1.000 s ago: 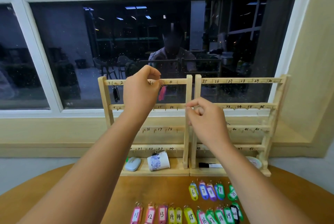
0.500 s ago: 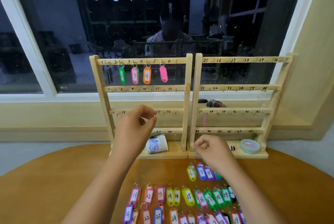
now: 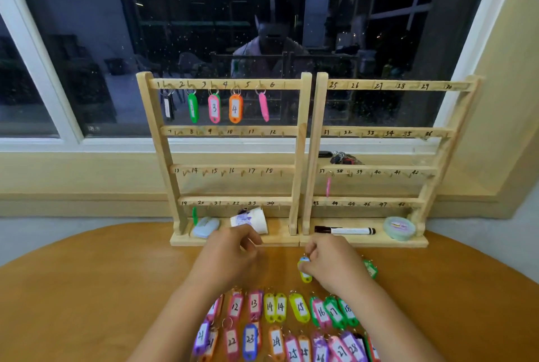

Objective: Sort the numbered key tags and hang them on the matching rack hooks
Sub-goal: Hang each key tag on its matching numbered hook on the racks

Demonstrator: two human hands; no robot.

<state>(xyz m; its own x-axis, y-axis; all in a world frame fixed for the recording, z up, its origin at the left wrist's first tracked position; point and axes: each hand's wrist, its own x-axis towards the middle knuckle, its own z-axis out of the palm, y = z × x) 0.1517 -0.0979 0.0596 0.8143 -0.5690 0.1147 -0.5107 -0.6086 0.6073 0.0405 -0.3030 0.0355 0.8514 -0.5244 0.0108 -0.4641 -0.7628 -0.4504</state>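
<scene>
**Next tag in hand, bound for the top rail**

I am pinching a yellow key tag (image 3: 304, 270) in the fingers (image 3: 314, 259) of my right hand (image 3: 335, 266), low over the counter (image 3: 87, 288) just in front of the racks. Its number is too blurred to read. My left hand (image 3: 230, 258) is hovering beside it, fingers loosely curled and gripping nothing I can see.

I am judging this to be the pick-up step. On the left rack (image 3: 299, 157) the first five top hooks are carrying tags, and the spot marked 6 (image 3: 272, 85) is hanging bare, so this tag is probably going there. The next move is calling for a check of the number, then threading the thin metal ring over a very small hook, likely with both hands.

The tags are glossy plastic ovals with white handwritten labels. The sorted rows (image 3: 299, 307) are lying flat near me. The racks are pale bare wood with inked numbers, and the counter is smooth, warm brown and round-edged.
</scene>
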